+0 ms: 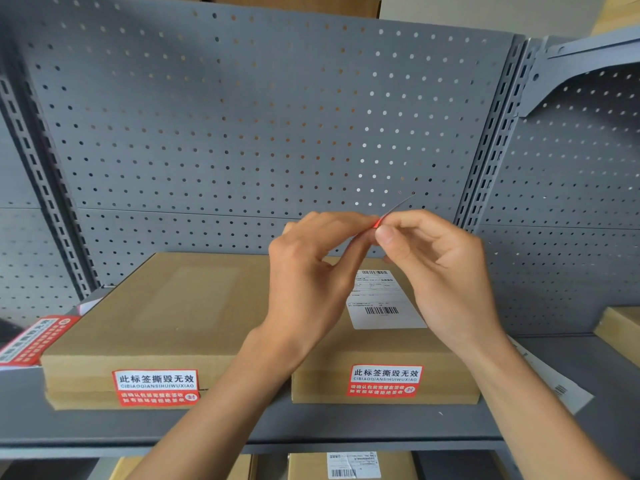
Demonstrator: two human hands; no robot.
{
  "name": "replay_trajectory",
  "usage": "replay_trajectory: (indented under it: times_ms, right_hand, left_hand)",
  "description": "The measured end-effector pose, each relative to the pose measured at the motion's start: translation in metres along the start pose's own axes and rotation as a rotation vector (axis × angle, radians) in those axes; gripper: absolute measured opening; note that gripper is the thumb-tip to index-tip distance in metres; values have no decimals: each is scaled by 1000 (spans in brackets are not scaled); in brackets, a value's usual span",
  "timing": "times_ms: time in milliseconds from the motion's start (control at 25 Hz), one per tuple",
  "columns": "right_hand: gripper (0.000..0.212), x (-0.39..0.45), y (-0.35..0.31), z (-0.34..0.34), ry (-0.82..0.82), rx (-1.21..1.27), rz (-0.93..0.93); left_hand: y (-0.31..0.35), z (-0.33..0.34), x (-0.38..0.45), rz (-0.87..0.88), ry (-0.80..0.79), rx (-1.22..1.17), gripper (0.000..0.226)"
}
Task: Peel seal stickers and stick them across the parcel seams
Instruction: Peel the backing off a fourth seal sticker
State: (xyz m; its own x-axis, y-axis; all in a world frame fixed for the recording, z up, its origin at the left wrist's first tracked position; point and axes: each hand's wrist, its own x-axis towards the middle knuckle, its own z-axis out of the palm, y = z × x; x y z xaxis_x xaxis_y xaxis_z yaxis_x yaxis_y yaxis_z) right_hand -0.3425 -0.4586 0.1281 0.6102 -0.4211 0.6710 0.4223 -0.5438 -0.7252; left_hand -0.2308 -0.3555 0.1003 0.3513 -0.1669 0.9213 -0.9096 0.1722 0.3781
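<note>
Between fingertips (383, 233), edge-on seal sticker (378, 221)

Both hands' fingers (382, 233) pinch a seal sticker (377, 221).

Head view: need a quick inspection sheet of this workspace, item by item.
Surface: grey metal shelf with pegboard back.
Job's things: left parcel and right parcel, each with a red seal sticker on its front, left one, right one. Thin sticker strip pinched edge-on between both hands.
Clutter: red sticker sheets at left; loose paper label at right.
Grips: left hand and right hand raised above the right parcel, fingertips meeting on the strip.
Cables: nothing seen.
Surroundings: more boxes on the shelf below, at right and above.
</note>
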Motion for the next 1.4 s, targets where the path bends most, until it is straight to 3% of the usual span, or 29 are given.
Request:
replay_trajectory:
  times_ms: [160,480,1400]
  right_hand:
    - [8,2,2,-1,21,37,29]
    - [18,1,-1,-2,15,23,10]
    - [17,-4,-7,2,27,-29,24]
  left_hand:
    - [-6,4,-2,79,13,24,17]
    - [-4,3,-2,33,5,14,15]
    - [-1,-3,-4,46,0,46,14]
